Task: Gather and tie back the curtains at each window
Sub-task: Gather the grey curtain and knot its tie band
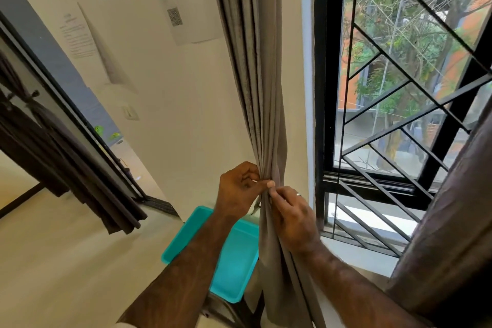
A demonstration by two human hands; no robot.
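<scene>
Head view: grey curtain [255, 74] hangs gathered into one bundle against the wall just left of the window frame [320, 114], above a turquoise tray [237, 269]. My left hand [239, 192] grips the bundle at its narrowest point, fingers curled round it. My right hand [291, 218] pinches the folds there, fingertips touching the left thumb.

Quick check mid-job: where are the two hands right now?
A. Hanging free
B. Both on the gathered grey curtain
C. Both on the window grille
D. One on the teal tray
B: the left hand and right hand both pinch the bunched grey curtain at its waist.
</scene>
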